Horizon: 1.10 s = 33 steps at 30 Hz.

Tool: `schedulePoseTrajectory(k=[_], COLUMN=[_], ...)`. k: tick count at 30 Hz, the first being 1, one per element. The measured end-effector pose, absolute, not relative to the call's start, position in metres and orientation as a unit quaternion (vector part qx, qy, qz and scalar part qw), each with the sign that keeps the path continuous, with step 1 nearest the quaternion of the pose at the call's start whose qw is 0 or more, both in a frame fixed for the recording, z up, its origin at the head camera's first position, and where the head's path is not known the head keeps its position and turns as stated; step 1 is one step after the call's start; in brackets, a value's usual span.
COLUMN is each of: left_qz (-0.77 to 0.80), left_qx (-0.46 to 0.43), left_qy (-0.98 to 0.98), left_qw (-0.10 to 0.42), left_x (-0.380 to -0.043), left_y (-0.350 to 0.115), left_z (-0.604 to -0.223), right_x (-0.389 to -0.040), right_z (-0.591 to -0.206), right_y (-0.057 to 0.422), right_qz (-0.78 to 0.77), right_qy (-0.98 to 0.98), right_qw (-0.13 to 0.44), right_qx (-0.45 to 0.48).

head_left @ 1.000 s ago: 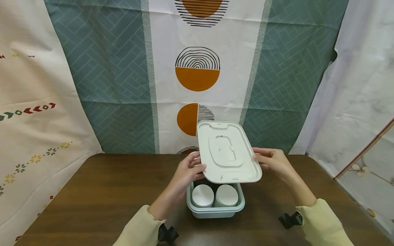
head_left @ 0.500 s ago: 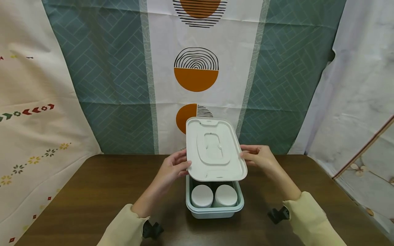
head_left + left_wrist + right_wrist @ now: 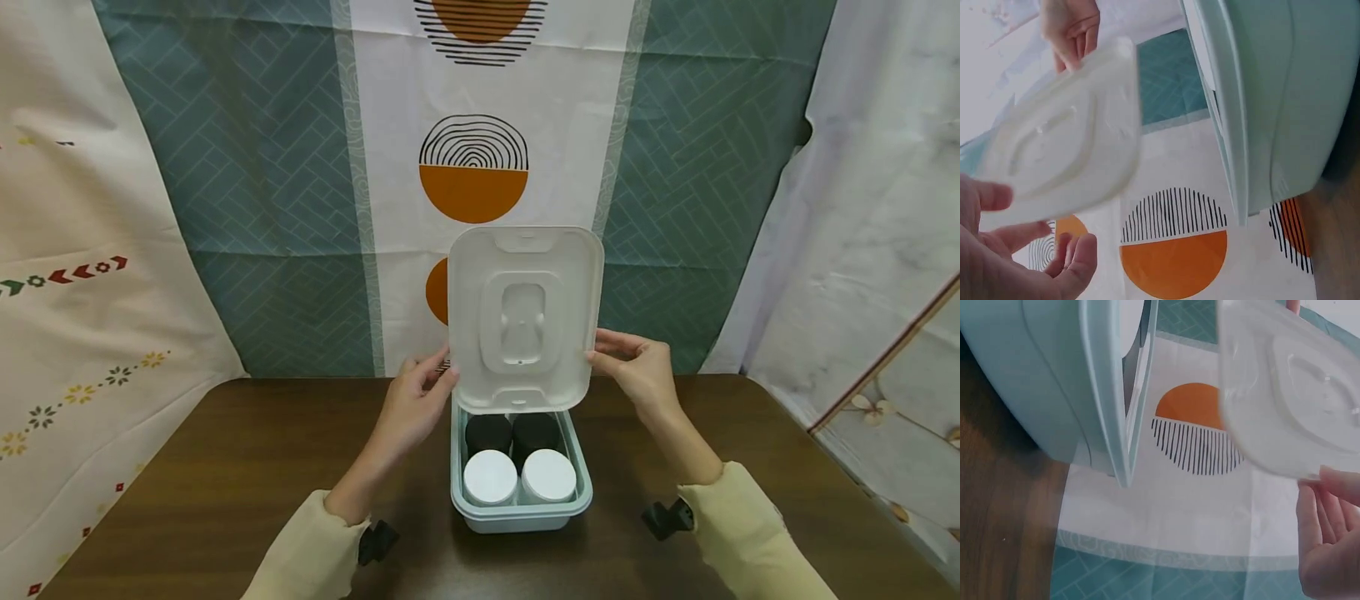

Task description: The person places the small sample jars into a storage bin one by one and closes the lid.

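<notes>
A white rectangular lid (image 3: 471,325) with rounded corners stands almost upright above the far end of a pale green plastic box (image 3: 517,525). My left hand (image 3: 411,408) pinches the lid's left edge between thumb and fingers. On the opposite edge, my right hand (image 3: 643,375) holds it the same way. Inside the box, two jars with white tops, a left one (image 3: 491,477) and a right one (image 3: 549,476), sit at the near end. Behind them are two dark round tops (image 3: 488,434), partly hidden by the lid. Both wrist views show a gap between lid and box rim.
The box stands on a dark brown wooden table (image 3: 300,467). A patterned curtain (image 3: 277,183) hangs behind the table's far edge, with pale cloths at the left (image 3: 112,317) and right (image 3: 862,233).
Both hands have carried the lid leftward over the box, then tipped and raised it more upright. The dark tops at the box's far end have come into view.
</notes>
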<state>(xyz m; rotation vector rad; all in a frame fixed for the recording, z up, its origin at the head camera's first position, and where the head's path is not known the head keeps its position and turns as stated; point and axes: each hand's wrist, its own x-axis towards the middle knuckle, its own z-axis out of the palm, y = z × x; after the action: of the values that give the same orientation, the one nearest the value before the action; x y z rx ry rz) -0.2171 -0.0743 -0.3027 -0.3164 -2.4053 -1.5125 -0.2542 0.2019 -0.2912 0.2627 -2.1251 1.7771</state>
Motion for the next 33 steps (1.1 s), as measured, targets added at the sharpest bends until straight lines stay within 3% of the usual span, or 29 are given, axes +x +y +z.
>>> schedulePoseTrajectory(k=[3,7,15,24,33], left_qz=[-0.549,-0.661,-0.78,-0.73,-0.676], left_qx=[-0.092,-0.081,-0.077,-0.092,-0.117], left_qy=[-0.82,-0.743,-0.621,-0.673,-0.725], left_qw=[0.13,0.071,-0.004,-0.069,-0.066], left_x=[-0.219,-0.222,-0.226,-0.233,-0.236], left_y=[-0.072,-0.072,-0.079,-0.091,-0.093], left_z=[-0.3,-0.3,-0.304,-0.31,-0.32], right_x=[-0.254,-0.253,-0.25,-0.249,-0.248], right_z=[-0.291,-0.292,-0.301,-0.313,-0.315], right_y=[0.199,0.193,0.188,0.193,0.203], right_qz=[0.623,0.621,0.627,0.614,0.613], right_qy=[-0.745,-0.733,-0.71,-0.736,-0.772], right_qw=[0.222,0.259,0.286,0.238,0.096], right_qx=[0.087,0.098,0.146,0.156,0.141])
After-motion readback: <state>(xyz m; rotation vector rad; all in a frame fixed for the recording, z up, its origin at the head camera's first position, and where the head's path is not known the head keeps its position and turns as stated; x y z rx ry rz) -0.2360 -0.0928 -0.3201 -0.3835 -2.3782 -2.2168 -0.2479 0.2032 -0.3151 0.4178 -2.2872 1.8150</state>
